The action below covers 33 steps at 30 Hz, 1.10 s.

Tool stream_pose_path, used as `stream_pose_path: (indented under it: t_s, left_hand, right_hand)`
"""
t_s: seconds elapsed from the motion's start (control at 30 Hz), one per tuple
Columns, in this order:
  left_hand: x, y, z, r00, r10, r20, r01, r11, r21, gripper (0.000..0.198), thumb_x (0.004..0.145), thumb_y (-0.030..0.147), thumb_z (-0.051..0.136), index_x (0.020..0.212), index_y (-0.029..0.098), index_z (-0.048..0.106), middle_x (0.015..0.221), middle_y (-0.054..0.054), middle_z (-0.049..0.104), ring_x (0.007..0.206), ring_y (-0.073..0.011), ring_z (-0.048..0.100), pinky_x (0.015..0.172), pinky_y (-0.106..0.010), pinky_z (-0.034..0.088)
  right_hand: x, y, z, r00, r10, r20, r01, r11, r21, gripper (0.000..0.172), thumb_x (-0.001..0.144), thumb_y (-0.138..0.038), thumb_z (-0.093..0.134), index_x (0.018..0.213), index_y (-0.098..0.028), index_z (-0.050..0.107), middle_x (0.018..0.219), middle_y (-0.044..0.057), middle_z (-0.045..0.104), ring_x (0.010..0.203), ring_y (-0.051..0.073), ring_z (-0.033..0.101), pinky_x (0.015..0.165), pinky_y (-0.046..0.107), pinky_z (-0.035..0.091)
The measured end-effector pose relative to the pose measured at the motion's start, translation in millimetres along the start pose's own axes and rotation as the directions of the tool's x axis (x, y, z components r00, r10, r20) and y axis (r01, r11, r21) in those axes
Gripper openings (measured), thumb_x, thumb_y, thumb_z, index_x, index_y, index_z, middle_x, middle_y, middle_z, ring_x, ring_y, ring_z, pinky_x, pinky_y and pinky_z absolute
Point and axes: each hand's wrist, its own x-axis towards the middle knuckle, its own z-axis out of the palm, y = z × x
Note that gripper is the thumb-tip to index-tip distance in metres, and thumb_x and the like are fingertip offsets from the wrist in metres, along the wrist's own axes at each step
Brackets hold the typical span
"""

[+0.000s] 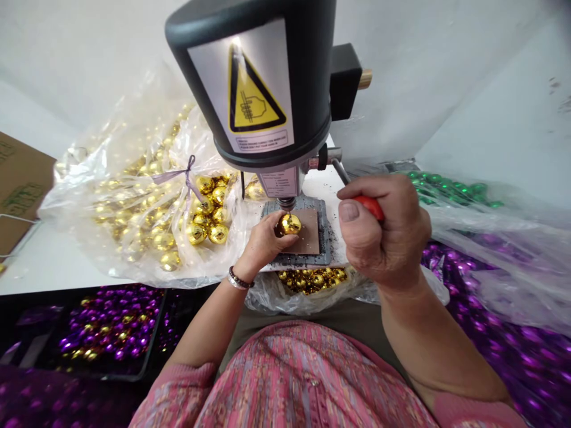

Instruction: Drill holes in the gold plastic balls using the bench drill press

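At frame centre, the left hand (266,239) clasps a gold ball (291,223) over a brown board (308,239), beneath the drill press (308,77), apparently to stop it rolling. Right of centre, the right hand (387,233) grips a red knob (371,206), probably for leverage. The plastic bag (100,208) at left seems placed for easy reach.
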Motion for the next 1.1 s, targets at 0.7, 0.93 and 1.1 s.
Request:
stream_pose_path:
  t_s: [0.7, 0.93, 1.1]
  left_hand:
    - [2.9, -10.9, 13.1, 0.999, -0.036, 0.015, 0.038, 0.981, -0.189, 0.048, 0.067, 0.024, 0.082, 0.114, 0.020, 0.070, 0.106, -0.003, 0.074, 0.098, -0.0226, 0.065, 0.091, -0.033, 0.047]
    - [2.6, -18.5, 16.6, 1.000, -0.015, 0.021, 0.019, 0.978, -0.207, 0.051, 0.069, 0.026, 0.082, 0.119, 0.021, 0.069, 0.110, -0.003, 0.073, 0.101, -0.0228, 0.065, 0.093, -0.034, 0.047]
    - [2.1, -19.6, 17.4, 1.000, -0.015, 0.027, 0.020, 0.981, -0.193, 0.055, 0.070, 0.026, 0.082, 0.122, 0.020, 0.067, 0.109, -0.004, 0.074, 0.100, -0.0234, 0.066, 0.094, -0.035, 0.048]
  right_hand:
    - [-15.4, 2.8, 8.2, 0.997, 0.035, -0.069, -0.028, 0.994, 0.103, 0.007, 0.093, -0.029, 0.052, 0.092, -0.026, 0.058, 0.079, -0.007, 0.062, 0.067, 0.004, 0.054, 0.064, 0.020, 0.047]
    - [-22.8, 10.7, 18.5, 0.993, 0.035, -0.113, -0.026, 0.996, 0.082, 0.009, 0.093, -0.032, 0.051, 0.090, -0.026, 0.057, 0.074, -0.005, 0.059, 0.063, 0.008, 0.055, 0.061, 0.025, 0.046]
    - [-32.0, 20.2, 28.1, 0.985, 0.006, -0.175, 0.021, 0.988, 0.152, 0.009, 0.091, -0.027, 0.051, 0.096, -0.026, 0.059, 0.078, -0.004, 0.062, 0.070, 0.010, 0.061, 0.065, 0.025, 0.050]
